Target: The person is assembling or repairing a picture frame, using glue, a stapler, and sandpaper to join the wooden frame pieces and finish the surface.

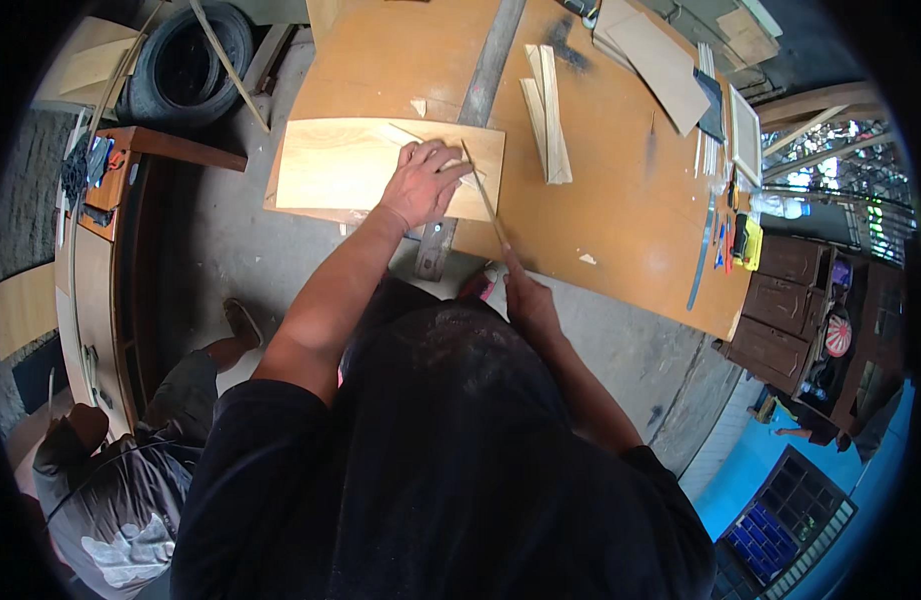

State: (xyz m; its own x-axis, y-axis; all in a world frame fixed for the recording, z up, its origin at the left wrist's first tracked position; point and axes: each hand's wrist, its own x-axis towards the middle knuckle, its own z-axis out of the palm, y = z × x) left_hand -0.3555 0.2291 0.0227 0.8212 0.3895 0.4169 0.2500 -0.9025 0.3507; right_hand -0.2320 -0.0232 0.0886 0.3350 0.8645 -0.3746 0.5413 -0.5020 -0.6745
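Observation:
My left hand (422, 188) presses down on a pale wooden board (326, 165) near the table's front edge. Its fingers are bent over a thin wooden strip (405, 131), whose far end shows beyond the knuckles; the rest is mostly hidden. In my right hand (532, 303), lower and to the right, is a long, narrow, tapering tool (489, 208). Whether it is a file or a narrow saw I cannot tell. Its tip points away from me, close beside the left fingertips and over the board's right part.
The orange-brown table (621, 200) carries flat wooden strips (549, 115), brown sheets (661, 65) and a dark beam (493, 60). A blue strip (702, 258) and a yellow tool (750, 243) lie at its right edge. Another person (121, 500) sits at lower left; a tyre (191, 62) stands behind.

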